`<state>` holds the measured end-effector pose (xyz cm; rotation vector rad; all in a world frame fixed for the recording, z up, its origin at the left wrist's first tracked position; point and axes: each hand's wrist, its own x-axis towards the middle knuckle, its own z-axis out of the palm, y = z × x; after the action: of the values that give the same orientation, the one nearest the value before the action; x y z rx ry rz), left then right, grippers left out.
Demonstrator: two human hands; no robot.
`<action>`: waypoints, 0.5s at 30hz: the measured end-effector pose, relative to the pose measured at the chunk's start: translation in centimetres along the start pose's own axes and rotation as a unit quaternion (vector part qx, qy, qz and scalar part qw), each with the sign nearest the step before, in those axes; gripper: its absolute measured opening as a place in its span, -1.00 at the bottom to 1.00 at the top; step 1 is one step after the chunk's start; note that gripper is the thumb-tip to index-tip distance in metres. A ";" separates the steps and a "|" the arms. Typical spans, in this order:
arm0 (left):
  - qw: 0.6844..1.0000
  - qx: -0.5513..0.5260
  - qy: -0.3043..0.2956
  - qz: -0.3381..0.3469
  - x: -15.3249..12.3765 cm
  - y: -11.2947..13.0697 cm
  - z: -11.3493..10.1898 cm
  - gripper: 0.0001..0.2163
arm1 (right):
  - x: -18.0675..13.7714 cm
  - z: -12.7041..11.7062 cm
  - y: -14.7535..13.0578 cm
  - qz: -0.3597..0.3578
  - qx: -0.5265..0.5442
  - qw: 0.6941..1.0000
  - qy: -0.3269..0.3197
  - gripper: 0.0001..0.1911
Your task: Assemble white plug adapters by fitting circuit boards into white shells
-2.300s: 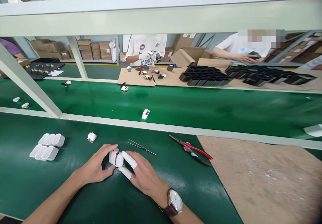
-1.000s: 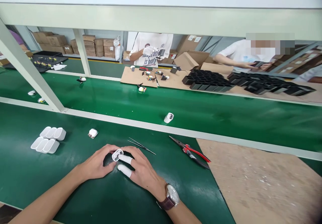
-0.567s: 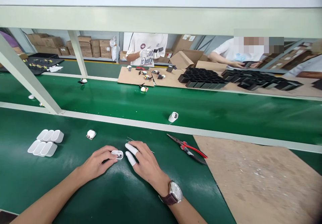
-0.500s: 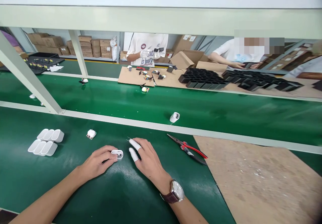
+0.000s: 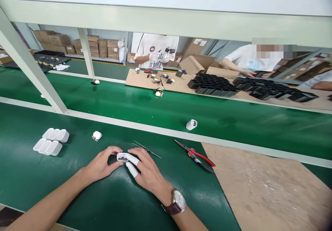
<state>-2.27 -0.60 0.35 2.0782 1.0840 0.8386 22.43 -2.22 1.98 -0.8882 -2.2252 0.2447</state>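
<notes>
Both my hands meet on a small white plastic housing (image 5: 121,156) standing on the green bench mat. My left hand (image 5: 100,164) curls round its left side with thumb and fingers closed on it. My right hand (image 5: 145,170), with white finger cots on two fingers and a wristwatch, presses against its right side. Metal tweezers (image 5: 146,149) lie just beyond my right hand. A small white part on a circuit board (image 5: 97,136) lies further left.
Two rows of empty white housings (image 5: 51,141) stand at left. Red-handled pliers (image 5: 195,155) lie beside a brown board (image 5: 272,189) at right. A white housing (image 5: 191,124) rides the green conveyor (image 5: 233,120). Across it, two people handle parts near black trays (image 5: 215,84). A slanted frame post (image 5: 33,72) stands left.
My right hand had lifted off toward the tweezers, and has come back onto the housing. The white housing on the conveyor has drifted right.
</notes>
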 end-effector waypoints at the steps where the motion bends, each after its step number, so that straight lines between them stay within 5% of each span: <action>1: 1.000 0.000 0.003 0.014 0.0 0.0 0.0 -0.66 | 0.0 0.1 -0.1 -0.006 -0.003 1.000 -0.009 -0.59; 9: 0.986 0.041 0.009 0.161 0.4 0.4 -0.4 -0.78 | -0.4 -1.0 2.7 0.067 -0.076 0.993 0.067 -0.58; 15: 0.978 0.053 0.021 0.203 0.9 0.9 -0.4 -0.73 | -1.1 -0.5 4.6 0.113 -0.156 0.981 0.016 -0.64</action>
<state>-1.80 -0.17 1.49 2.4259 0.7450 1.0398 25.74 0.45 -0.21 -1.3076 -2.1653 -0.0177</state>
